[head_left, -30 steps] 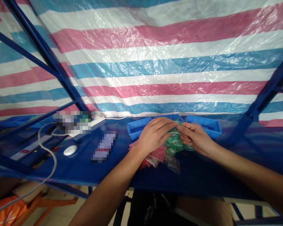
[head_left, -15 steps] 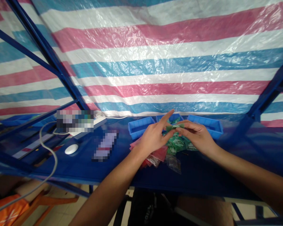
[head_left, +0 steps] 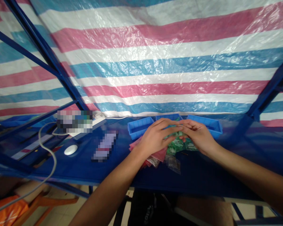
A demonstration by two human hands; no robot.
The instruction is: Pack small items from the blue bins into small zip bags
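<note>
My left hand (head_left: 159,135) and my right hand (head_left: 198,133) meet at the fingertips above a heap of green packets (head_left: 175,147). Between the fingertips they pinch a small green packet, now mostly hidden behind the fingers. The left fingers reach across to the right thumb and forefinger. Partly under my left wrist lies a pile of red packets (head_left: 159,154), reddish and see-through in places. A small clear bag (head_left: 174,164) rests in front of the green heap.
Behind my hands stand three blue bins: left (head_left: 139,128), middle (head_left: 168,117), right (head_left: 214,125). On the blue table (head_left: 118,172) to the left are a white mouse (head_left: 71,150), a blurred-out phone-like object (head_left: 105,146) and a grey cable (head_left: 54,160). Blue frame posts flank a striped sheet.
My left forefinger, raised before, has come down, and the left fingers have closed in over the green packet toward my right fingertips. The packet, visible earlier, is now covered.
</note>
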